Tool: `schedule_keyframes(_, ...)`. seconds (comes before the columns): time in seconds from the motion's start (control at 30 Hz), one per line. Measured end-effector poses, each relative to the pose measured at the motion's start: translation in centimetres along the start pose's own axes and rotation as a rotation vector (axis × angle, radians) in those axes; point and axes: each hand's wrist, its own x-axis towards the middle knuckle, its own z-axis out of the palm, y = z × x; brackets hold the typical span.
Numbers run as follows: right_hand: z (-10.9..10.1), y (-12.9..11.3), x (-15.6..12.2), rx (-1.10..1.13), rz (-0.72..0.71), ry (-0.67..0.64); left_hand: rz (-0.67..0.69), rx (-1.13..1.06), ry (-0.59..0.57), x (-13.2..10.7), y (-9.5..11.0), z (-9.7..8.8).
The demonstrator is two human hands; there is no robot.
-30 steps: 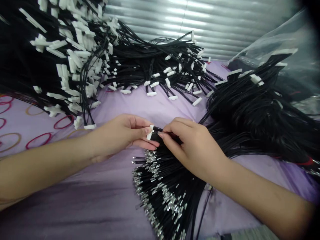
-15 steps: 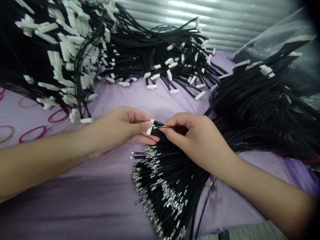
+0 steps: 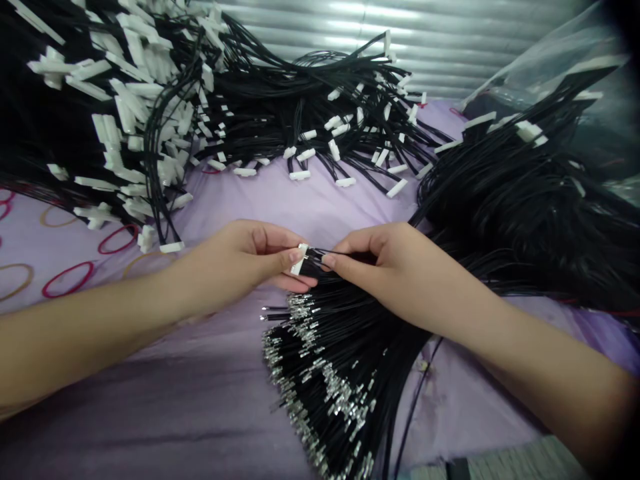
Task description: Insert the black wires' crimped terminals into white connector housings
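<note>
My left hand [image 3: 255,253] pinches a small white connector housing [image 3: 299,260] between thumb and fingers. Several black wires run out of the housing's right side toward my other hand. My right hand [image 3: 380,267] is closed, its thumb and forefinger pinching a thin black wire [image 3: 320,253] close to the housing. Whether that wire's tip sits inside the housing I cannot tell. Just below both hands spreads a fan of black wires [image 3: 360,333], with bare silver crimp terminals [image 3: 345,397] at their ends.
Finished-looking black cables with white connectors are heaped at the left [image 3: 125,100] and along the back [image 3: 300,120]. More black wires [image 3: 520,207] lie at the right beside a clear plastic bag [image 3: 565,60]. Red and yellow rubber bands [image 3: 67,280] rest on the purple cloth [image 3: 200,373].
My right thumb and forefinger have shifted slightly right, and the wire tip that showed near the housing now lies against it or among its wires. My left hand still holds the housing.
</note>
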Motion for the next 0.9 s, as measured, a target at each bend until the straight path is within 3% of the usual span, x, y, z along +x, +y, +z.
schedule_keyframes(0.3, 0.4, 0.0, 0.0, 0.014, 0.007, 0.031, -0.005, -0.003, 0.001, 0.0, -0.1, 0.0)
schedule_keyframes(0.43, 1.3, 0.0, -0.4, -0.132, -0.084, 0.119, -0.019, -0.012, 0.004, -0.1, 0.0, 0.0)
schedule_keyframes(0.57, 1.7, 0.0, -0.5, -0.276, -0.069, 0.161, -0.032, -0.022, 0.004, 0.0, 0.2, 0.1)
schedule_keyframes(0.9, 1.3, 0.0, -0.4, -0.162, -0.107, 0.169, -0.045, -0.102, 0.0, 0.0, 0.2, -0.1)
